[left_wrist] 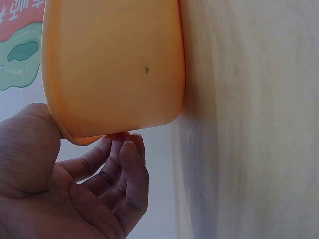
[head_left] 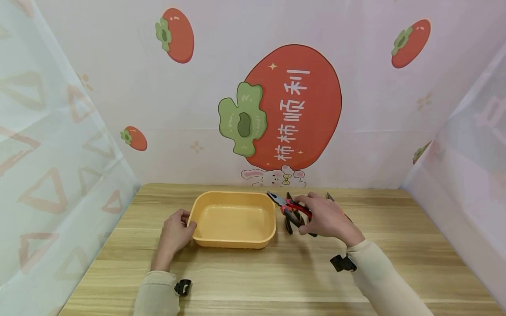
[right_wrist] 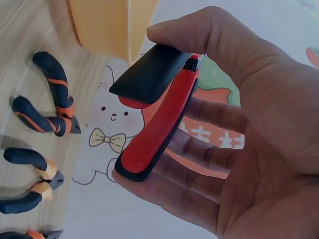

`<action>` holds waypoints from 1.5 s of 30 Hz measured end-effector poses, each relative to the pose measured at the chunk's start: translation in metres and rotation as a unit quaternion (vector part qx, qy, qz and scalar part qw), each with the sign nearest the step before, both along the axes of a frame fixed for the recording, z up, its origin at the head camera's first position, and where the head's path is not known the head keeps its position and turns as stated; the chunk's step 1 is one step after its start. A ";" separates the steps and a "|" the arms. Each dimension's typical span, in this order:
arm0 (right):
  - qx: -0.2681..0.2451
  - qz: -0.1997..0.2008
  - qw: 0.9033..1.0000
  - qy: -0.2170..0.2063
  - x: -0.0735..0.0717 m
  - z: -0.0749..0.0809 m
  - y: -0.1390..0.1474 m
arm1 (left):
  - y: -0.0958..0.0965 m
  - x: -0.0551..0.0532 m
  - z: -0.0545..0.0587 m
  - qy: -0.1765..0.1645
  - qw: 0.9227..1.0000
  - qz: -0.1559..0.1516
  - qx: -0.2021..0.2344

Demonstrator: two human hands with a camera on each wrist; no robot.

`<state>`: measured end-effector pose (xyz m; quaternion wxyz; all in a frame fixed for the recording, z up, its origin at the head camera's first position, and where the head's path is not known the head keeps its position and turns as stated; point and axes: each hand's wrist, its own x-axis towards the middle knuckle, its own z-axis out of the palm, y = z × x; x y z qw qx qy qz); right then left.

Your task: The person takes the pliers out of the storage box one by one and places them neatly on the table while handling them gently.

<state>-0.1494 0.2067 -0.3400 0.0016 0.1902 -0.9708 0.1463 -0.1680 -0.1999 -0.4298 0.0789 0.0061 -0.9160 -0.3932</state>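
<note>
My left hand (head_left: pixel 175 231) holds the left rim of an orange-yellow plastic tray (head_left: pixel 231 224) on the table. The left wrist view shows the thumb over the edge of the tray (left_wrist: pixel 114 64) and the fingers curled beneath its rim. To the right of the tray, my right hand (head_left: pixel 325 216) holds combination pliers (head_left: pixel 299 208) with red and black handles. Their metal head points toward the tray's back right corner. In the right wrist view, thumb and fingers grip the handles (right_wrist: pixel 162 132), while the plier head is mostly hidden.
Beside the tray, partly under my right hand, several other pliers lie on the wooden table (head_left: pixel 253 281). The right wrist view shows black-and-orange pliers (right_wrist: pixel 59 89) and black pliers with light orange parts (right_wrist: pixel 37 158). A patterned wall covering (head_left: pixel 197 109) stands behind the table.
</note>
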 end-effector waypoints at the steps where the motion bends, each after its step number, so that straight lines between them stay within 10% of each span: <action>1: -0.001 -0.001 1.000 0.003 0.000 0.000 0.001 | 0.000 0.000 0.000 0.000 1.000 0.000 0.000; 45: -0.009 -0.074 0.997 -0.010 0.012 -0.003 0.072 | 0.000 0.002 0.002 -0.003 1.000 -0.004 0.004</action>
